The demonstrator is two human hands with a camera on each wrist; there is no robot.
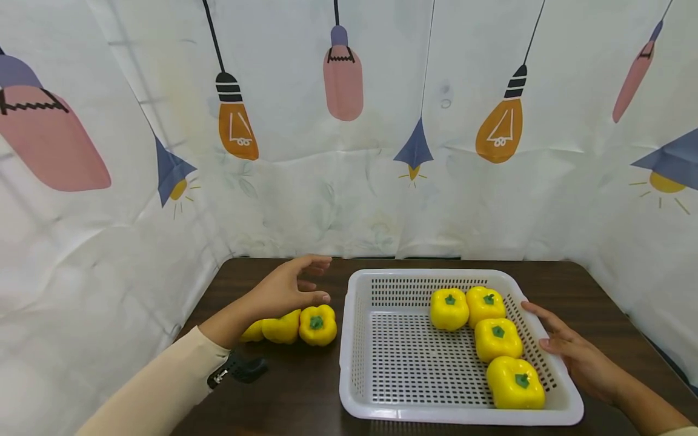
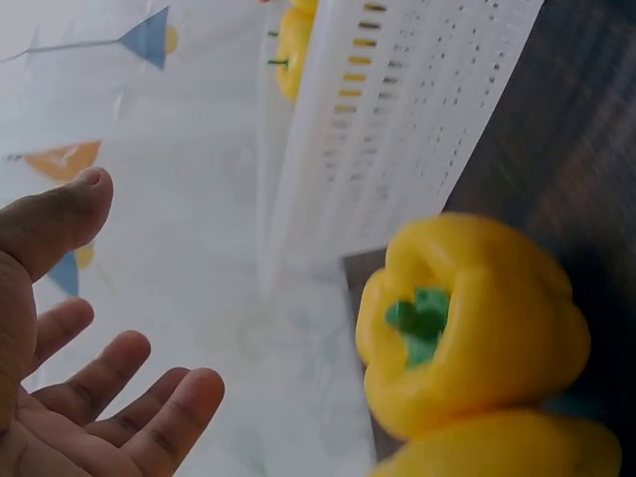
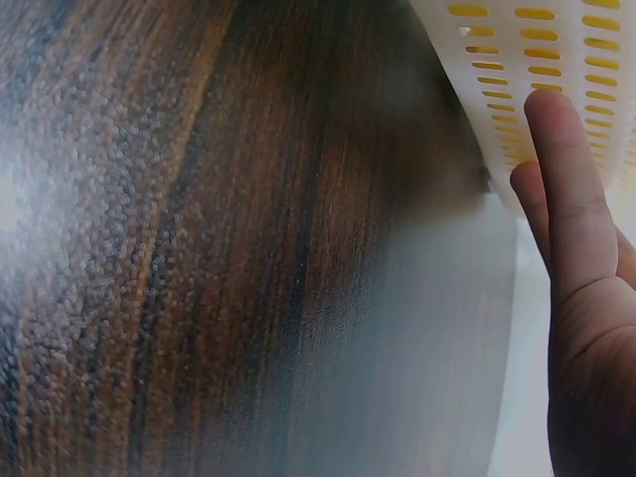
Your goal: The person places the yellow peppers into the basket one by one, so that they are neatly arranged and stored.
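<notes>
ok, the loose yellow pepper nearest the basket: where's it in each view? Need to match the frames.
Head: yellow pepper below and slightly left of centre, right end of the row on the table.
Left wrist: right of centre in the lower half, green stem facing left.
Right wrist: not in it.
Shared landmark: white basket, lower right of centre in head, along the top in left wrist, top right corner in right wrist.
</notes>
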